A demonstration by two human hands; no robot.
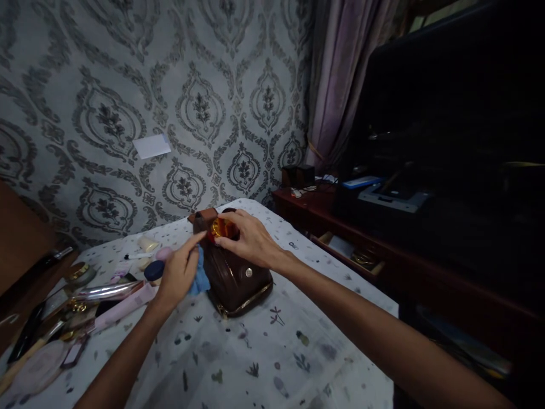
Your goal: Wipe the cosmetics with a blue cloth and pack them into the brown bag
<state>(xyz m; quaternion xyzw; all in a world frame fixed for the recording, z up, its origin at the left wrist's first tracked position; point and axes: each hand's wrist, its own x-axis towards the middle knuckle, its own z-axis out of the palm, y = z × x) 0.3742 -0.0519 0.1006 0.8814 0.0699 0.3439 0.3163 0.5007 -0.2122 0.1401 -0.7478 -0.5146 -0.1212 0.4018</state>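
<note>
My right hand (256,243) is closed, its thumb and fingers gripping a shiny amber bottle-like object (223,228) above a dark brown leather bag (236,278). A blue cloth (200,277) hangs from my left hand (177,271), which is closed on it, with the index finger reaching to the amber object's left side. The bag lies on the patterned white cover (264,358), its gold zipper edge facing me. Part of the bag's far end is hidden by my right hand.
Left of my left hand lie several cosmetics, among them a pink tube (125,307), a navy-lidded jar (154,271) and a round pale pink compact (38,366). At right stands a dark wooden desk (310,199) with an open drawer (349,255). A patterned wall rises behind.
</note>
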